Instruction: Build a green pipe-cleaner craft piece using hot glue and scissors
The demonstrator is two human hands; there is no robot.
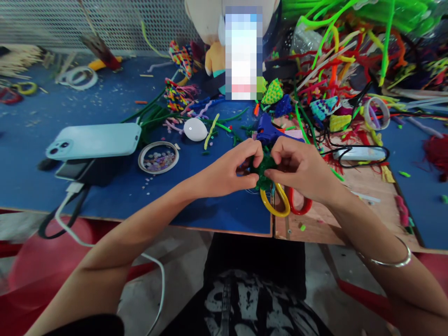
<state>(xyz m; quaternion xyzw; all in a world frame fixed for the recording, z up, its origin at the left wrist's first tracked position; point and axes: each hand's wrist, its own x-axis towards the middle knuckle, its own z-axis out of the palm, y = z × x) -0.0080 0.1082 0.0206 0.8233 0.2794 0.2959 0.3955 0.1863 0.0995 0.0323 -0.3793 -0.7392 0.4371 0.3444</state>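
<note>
Both hands pinch a dark green fuzzy piece, which looks made of pipe cleaner, above the table edge. My left hand grips its left side with curled fingers and thumb. On the opposite side my right hand closes on it, thumb tip near the left thumb. Its full shape is partly hidden by the fingers. Just below lie scissors with one yellow handle and one red handle; their blades are hidden. A blue tool resembling a glue gun lies right behind the hands.
A light blue phone rests on dark devices at left, with a white cable hanging off the edge. Nearby are a sequin dish and a white egg-shaped object. Colourful pipe cleaners pile up at back right. A pixelated screen stands behind.
</note>
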